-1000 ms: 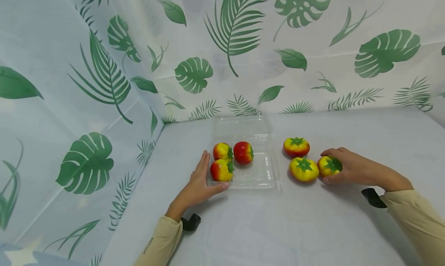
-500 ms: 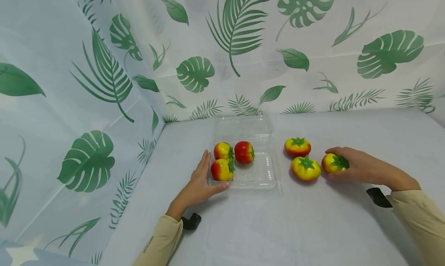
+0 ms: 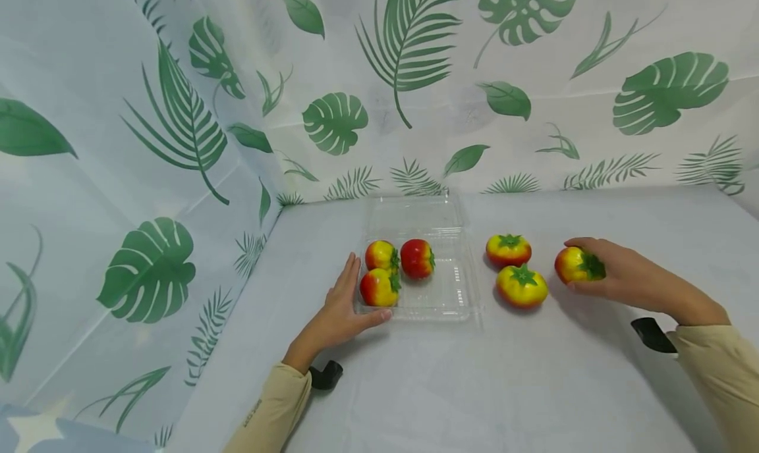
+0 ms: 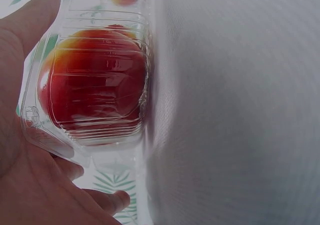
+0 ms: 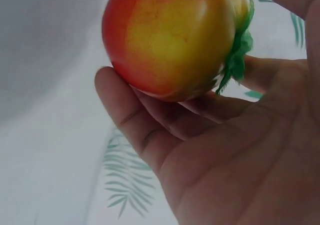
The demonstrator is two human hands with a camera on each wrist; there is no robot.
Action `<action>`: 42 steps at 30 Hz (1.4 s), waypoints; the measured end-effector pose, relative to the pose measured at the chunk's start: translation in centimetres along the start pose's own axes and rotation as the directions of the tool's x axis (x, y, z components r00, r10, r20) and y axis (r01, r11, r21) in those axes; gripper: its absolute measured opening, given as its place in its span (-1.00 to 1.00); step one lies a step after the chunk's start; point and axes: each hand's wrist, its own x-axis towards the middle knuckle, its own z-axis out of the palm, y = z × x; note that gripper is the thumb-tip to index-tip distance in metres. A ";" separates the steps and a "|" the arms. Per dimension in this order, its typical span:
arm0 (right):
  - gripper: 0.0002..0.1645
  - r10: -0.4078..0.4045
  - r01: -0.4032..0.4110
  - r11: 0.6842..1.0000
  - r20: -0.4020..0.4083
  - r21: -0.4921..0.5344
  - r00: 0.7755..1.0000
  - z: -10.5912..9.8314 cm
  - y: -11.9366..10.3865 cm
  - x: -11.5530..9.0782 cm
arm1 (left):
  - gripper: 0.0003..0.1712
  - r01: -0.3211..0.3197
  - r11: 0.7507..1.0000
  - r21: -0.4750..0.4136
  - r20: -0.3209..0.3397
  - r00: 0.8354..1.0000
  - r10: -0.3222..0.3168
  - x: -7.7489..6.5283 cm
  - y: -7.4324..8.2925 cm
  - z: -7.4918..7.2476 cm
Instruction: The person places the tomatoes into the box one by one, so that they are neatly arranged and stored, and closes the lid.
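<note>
Your right hand (image 3: 634,280) has its fingers curled round the red-and-yellow fruit (image 3: 570,265), toward the right edge of the surface (image 3: 462,387); probably light, stiff and slick, it suits gripping at its girth. Your left hand (image 3: 337,315), fingers straight, braces the left edge of the clear container (image 3: 435,300).

Support is a table under white cloth (image 3: 415,394), faint creases toward the near part, left edge slanting away to the far side. Sitting directly on it, left and toward far: clear plastic clamshell box (image 3: 435,315), open, its hinged lid (image 3: 412,214) folded back on the far side. Right of the box: far persimmon (image 3: 508,250), stem end up, yellow top, red lower down; just nearer, near persimmon (image 3: 522,286), stem end up, mostly yellow. They overlap in view, contact unclear
</note>
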 end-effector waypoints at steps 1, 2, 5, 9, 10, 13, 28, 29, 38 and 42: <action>-0.07 -0.007 0.007 1.000 -0.014 0.002 1.000 -0.1 -0.2 0.0 | 0.47 0.000 1.000 0.000 0.000 1.000 0.000 0.0 0.0 0.0; -0.08 -0.016 0.016 1.000 -0.029 0.006 0.999 -0.1 -0.4 0.0 | 0.46 0.001 1.000 0.001 0.000 1.000 -0.001 0.0 0.1 -0.1; -0.08 -0.037 0.038 0.999 -0.069 0.014 0.997 -0.3 -1.0 0.0 | 0.46 0.007 1.000 0.002 -0.001 1.000 -0.007 0.1 0.2 -0.2; -0.06 -0.047 0.050 0.998 -0.110 0.026 0.993 -0.5 -2.0 -0.1 | 0.45 0.011 1.000 -0.001 -0.002 1.000 -0.011 0.1 0.1 -0.2; -0.05 -0.048 0.052 0.998 -0.119 0.032 0.992 -0.5 -2.3 -0.1 | 0.45 0.010 1.000 -0.002 -0.001 1.000 -0.010 0.1 0.1 -0.2; -0.04 -0.061 0.068 0.997 -0.151 0.041 0.987 -0.6 -3.3 -0.3 | 0.45 0.003 1.000 -0.008 0.001 1.000 -0.003 0.1 0.1 -0.2; -0.07 -0.305 0.331 0.942 -0.268 0.055 0.914 0.8 -8.8 0.1 | 0.44 0.010 1.000 -0.003 0.000 1.000 -0.010 0.3 0.0 -0.1; -0.08 -0.314 0.340 0.939 -0.264 0.057 0.912 1.0 -9.3 0.3 | 0.44 0.011 1.000 -0.004 0.001 1.000 -0.011 0.2 0.0 -0.1; -0.16 -0.374 0.402 0.902 -0.182 0.155 0.909 2.8 -13.0 2.9 | 0.44 0.010 1.000 0.000 0.010 1.000 -0.010 0.1 0.0 0.0; -0.21 -0.424 0.448 0.881 -0.166 0.151 0.890 4.1 -14.2 4.2 | 0.45 0.009 1.000 0.003 0.004 1.000 -0.009 0.1 -0.1 -0.1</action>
